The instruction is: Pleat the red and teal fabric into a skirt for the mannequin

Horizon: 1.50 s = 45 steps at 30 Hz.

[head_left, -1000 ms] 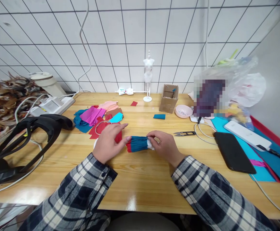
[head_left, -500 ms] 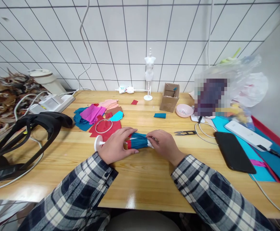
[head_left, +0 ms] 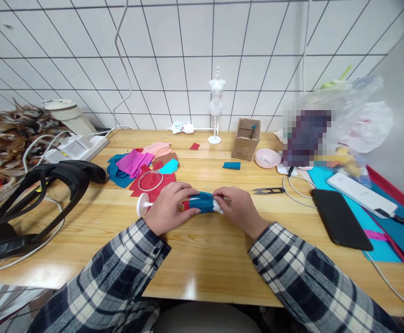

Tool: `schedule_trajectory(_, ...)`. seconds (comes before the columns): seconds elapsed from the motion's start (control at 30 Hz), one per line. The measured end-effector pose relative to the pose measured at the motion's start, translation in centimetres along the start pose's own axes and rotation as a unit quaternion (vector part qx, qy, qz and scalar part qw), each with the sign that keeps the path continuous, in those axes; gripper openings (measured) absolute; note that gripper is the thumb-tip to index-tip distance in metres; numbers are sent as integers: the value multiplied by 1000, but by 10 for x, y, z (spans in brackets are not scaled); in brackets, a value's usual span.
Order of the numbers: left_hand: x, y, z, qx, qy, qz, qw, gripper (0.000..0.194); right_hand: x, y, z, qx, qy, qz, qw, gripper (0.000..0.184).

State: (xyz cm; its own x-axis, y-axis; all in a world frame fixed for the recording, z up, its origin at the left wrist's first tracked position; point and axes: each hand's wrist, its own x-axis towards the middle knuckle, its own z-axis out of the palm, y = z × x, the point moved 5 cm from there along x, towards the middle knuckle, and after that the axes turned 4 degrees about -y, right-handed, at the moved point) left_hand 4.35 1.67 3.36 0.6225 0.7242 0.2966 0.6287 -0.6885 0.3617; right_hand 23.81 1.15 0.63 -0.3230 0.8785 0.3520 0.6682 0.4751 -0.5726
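A small white mannequin lies on its side between my hands, its round base sticking out at the left. Teal crepe paper wraps its body, with a red strip showing beside it. My left hand is curled around the lower part of the mannequin. At the other end, the fingertips of my right hand pinch the edge of the teal paper near the white top. The palm side of both hands is hidden.
Coloured paper pieces and a ring lie at left. Behind stand another mannequin and a cardboard box. Thread snips, a pink bowl and a phone are at right; a black headset frame is far left.
My hands stay in nearly the same place on the mannequin. The fingers of my right hand have shifted slightly at the paper's edge, and the view has moved a little.
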Motion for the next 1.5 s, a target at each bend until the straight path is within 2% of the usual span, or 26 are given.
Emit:
schedule_trajectory(0.13, 2, 11, -1, 39, 8, 27, 999, 28, 1, -2, 0, -9, 9, 34, 999, 13)
schedule_trajectory(0.27, 4, 27, 4, 104, 17, 53, 993, 18, 1, -6, 1, -20, -5, 1, 1000, 13)
schedule_trajectory(0.4, 7, 33, 12, 116, 15, 53, 992, 17, 1, -3, 0, -18, -31, -20, 999, 16)
schedule_trajectory(0.63, 8, 30, 15, 103, 13, 52, 993, 16, 1, -2, 0, -34, -62, -42, 997, 19)
schedule_trajectory(0.77, 7, 28, 14, 99, 9, 36, 994, 21, 1, -6, -4, -16, -69, -78, 994, 19)
schedule_trajectory(0.93, 5, 19, 6, 57, 8, 6, 998, 29, -1, -6, -6, -3, -69, -88, 994, 32)
schedule_trajectory(1.07, 2, 5, 0, 45, -36, 0, 998, 35, -2, -5, -2, -9, -85, -91, 992, 35)
schedule_trajectory(1.17, 0, -3, -3, 70, -51, 5, 996, 40, -2, -3, -3, 17, -72, -74, 994, 34)
schedule_trajectory(1.3, 0, -5, -8, 80, -30, 19, 996, 30, -2, 8, -13, 75, -36, -17, 996, 38)
schedule_trajectory(1.43, -1, -6, -6, 57, -40, 20, 997, 29, -4, 10, -11, 34, -131, -29, 990, 73)
schedule_trajectory(1.5, -2, -5, -5, 47, -39, 18, 998, 34, -5, 12, -7, 8, -159, -12, 987, 74)
